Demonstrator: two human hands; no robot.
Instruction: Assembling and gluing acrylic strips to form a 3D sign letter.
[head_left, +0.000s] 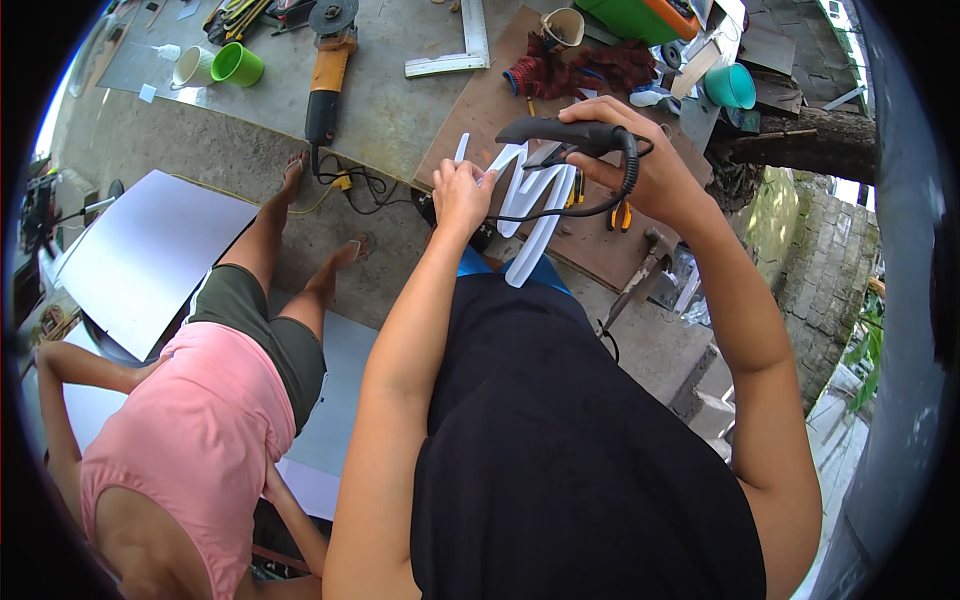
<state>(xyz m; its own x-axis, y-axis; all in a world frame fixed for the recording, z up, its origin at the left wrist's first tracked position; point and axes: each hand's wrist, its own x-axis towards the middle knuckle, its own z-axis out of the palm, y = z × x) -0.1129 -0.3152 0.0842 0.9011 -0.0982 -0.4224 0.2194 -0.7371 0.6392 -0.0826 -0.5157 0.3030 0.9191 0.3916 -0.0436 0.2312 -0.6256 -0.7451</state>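
My left hand (463, 200) pinches the left end of a white zigzag piece (537, 240) made of bent, channel-like strips. It is held above the near edge of a brown board, with its long strips pointing towards me. Above its right side, my right hand (640, 150) is wrapped around a black corded glue gun (550, 132), whose body points left. The cord (632, 175) loops down from the handle and runs left across the white piece. The glue gun's tip is near the zigzag's upper bends; whether it touches them I cannot tell.
An angle grinder (328, 80) lies on the grey table beside a white metal square (475, 45). Red gloves (585, 72), yellow-handled pliers (622, 215) and a teal cup (730, 87) sit on the right. Another person in a pink top (200, 430) stands at left by a white sheet (155, 255).
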